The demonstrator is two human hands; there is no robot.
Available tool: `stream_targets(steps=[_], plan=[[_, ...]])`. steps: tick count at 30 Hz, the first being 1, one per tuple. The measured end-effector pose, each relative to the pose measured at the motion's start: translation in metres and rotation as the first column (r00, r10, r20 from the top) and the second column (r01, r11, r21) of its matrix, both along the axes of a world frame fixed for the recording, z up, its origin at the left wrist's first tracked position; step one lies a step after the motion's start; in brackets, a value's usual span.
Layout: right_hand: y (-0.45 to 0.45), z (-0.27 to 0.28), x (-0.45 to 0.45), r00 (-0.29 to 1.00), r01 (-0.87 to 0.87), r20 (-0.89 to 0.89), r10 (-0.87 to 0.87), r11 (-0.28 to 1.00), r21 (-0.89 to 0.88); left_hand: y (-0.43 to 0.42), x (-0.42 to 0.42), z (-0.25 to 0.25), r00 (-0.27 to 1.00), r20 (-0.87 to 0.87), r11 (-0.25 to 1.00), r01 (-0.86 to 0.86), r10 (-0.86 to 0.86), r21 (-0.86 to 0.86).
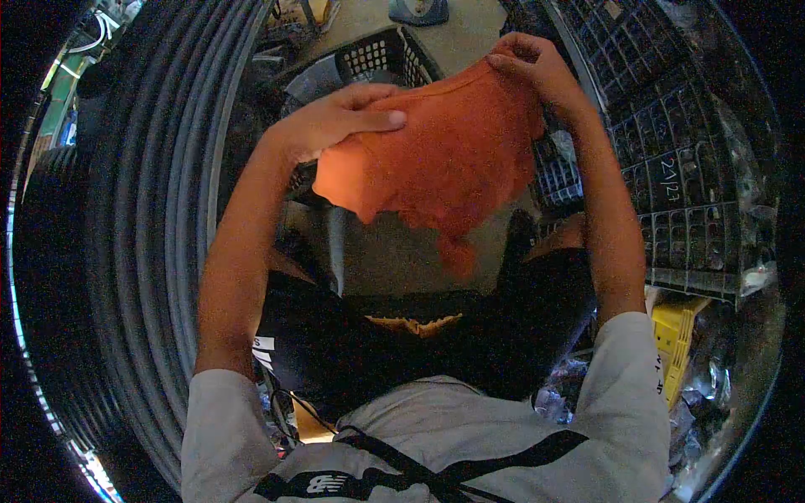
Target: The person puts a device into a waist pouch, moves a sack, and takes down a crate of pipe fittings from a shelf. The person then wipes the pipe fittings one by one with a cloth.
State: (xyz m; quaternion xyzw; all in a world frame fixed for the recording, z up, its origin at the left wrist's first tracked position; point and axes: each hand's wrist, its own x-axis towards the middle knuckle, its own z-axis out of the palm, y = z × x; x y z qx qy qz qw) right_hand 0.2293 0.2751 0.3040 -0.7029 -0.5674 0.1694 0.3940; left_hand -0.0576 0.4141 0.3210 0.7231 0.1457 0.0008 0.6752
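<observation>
An orange cloth (444, 151) with a stitched edge along its top is stretched between my hands, above my knees. My left hand (344, 121) grips its upper left part, thumb lying on top of the fabric. The far right corner is pinched in my right hand (537, 69), its fingers bent over the edge. The fabric sags in the middle, and a loose, crumpled end dangles at the bottom. Whether it is a garment or a plain rag I cannot tell.
Beyond the cloth stands a black plastic basket (369, 59) with grey material inside. Black crates (671, 159) are stacked along my right, above a yellow crate (675, 327). Ribbed dark tubing or panels (159, 210) line my left. A scale-like device (419, 10) sits at the far end.
</observation>
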Motion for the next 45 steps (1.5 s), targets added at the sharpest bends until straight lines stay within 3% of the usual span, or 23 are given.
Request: stream_targets(steps=[3,6,9,12,15,18,21,22,24,27,30,33,34,37,40,43,45], plan=[[-0.005,0.009,-0.003,1.000,-0.003,0.014,0.003,1.000,-0.010,0.030,0.003,-0.009,0.997,-0.001,0.973,-0.070,0.072,0.218],[-0.008,0.010,0.005,0.999,-0.040,-0.004,0.040,0.999,-0.034,0.047,-0.001,-0.015,0.981,0.096,0.827,-0.196,0.171,0.527],[-0.010,0.009,0.011,0.994,-0.095,-0.050,0.094,0.995,-0.019,0.057,-0.001,-0.020,0.918,0.333,0.724,-0.378,0.215,0.576],[-0.011,0.009,0.016,0.992,-0.129,-0.021,0.128,0.990,-0.063,0.045,0.000,-0.006,0.876,0.437,0.792,-0.410,0.204,0.452],[-0.009,0.005,0.018,0.993,-0.097,0.061,0.104,0.989,-0.113,0.042,0.001,-0.013,0.877,0.425,0.848,-0.391,0.224,0.359],[-0.001,-0.016,0.022,0.994,-0.024,0.101,0.031,0.997,-0.077,0.048,-0.002,-0.011,0.927,0.319,0.897,-0.302,0.198,0.324],[0.002,-0.020,0.022,0.990,-0.053,0.130,0.047,0.998,0.045,0.052,-0.002,-0.012,0.905,0.222,0.928,-0.372,0.362,0.001],[0.004,-0.020,0.020,0.987,-0.083,0.144,0.069,0.992,0.094,0.055,-0.003,-0.013,0.904,0.198,0.924,-0.383,0.379,-0.018],[0.006,-0.021,0.015,0.996,0.002,0.093,-0.004,1.000,0.019,0.059,-0.004,-0.017,0.899,0.152,0.912,-0.407,0.410,-0.054],[0.012,-0.030,0.005,0.993,0.092,0.074,-0.089,0.995,-0.041,0.055,-0.003,-0.024,0.909,0.145,0.920,-0.388,0.391,-0.054],[0.019,-0.031,-0.014,0.954,0.237,0.212,-0.211,0.965,-0.109,0.070,0.006,-0.054,0.903,0.137,0.885,-0.428,0.408,0.182],[0.021,-0.026,-0.044,0.924,0.316,0.275,-0.264,0.934,-0.165,0.066,0.015,-0.075,0.910,0.147,0.909,-0.404,0.388,0.100],[0.021,-0.025,-0.054,0.924,0.324,0.272,-0.269,0.928,-0.184,0.053,0.023,-0.082,0.839,0.210,0.850,-0.523,0.503,0.055],[0.026,-0.022,-0.077,0.906,0.340,0.337,-0.256,0.915,-0.217,0.038,0.031,-0.090,0.825,0.194,0.803,-0.562,0.530,0.198],[0.032,-0.038,-0.082,0.986,0.145,0.116,-0.116,0.948,-0.282,0.007,0.031,-0.069,0.871,0.147,0.745,-0.480,0.469,0.463],[0.032,-0.042,-0.096,0.987,-0.035,-0.163,-0.012,0.959,-0.282,0.007,0.037,-0.095,0.883,0.248,0.756,-0.469,0.398,0.456],[0.033,-0.043,-0.097,0.955,-0.141,-0.289,0.069,0.961,-0.238,0.005,0.040,-0.092,0.888,0.238,0.823,-0.455,0.393,0.341]])
